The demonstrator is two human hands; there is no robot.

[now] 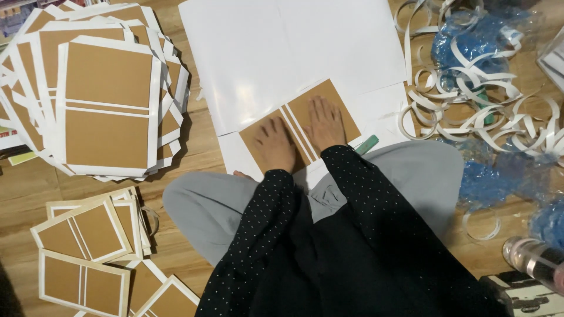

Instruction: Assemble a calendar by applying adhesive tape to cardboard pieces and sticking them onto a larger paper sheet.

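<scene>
So the whole thing was set up on a wooden floor [194, 149], no counter anywhere, with a big white sheet [276, 53] spread out ahead of my knees. On that sheet lay the brown card piece [343, 111], two brown panels split by white strips, sitting at a slant near the sheet's lower edge. My left hand [275, 144] was pressed flat on the left panel, palm down, fingers together and stretched out, grip fully open and holding nothing. My right hand [324, 123] was the same story on the right panel, flat, open, just pressing. Both dotted dark sleeves [352, 194] came in close side by side over my grey trousers [200, 205]. A green thing [367, 144] poked out just beside the card's right corner; couldn't tell what it was. Off to the left was a tall pile of white-bordered brown cards [108, 100], smaller ones [82, 258] nearer me. The right side was crowded with curled white strips [470, 88] and blue plastic bags [470, 38], so the open room was mostly the bare sheet ahead.
</scene>
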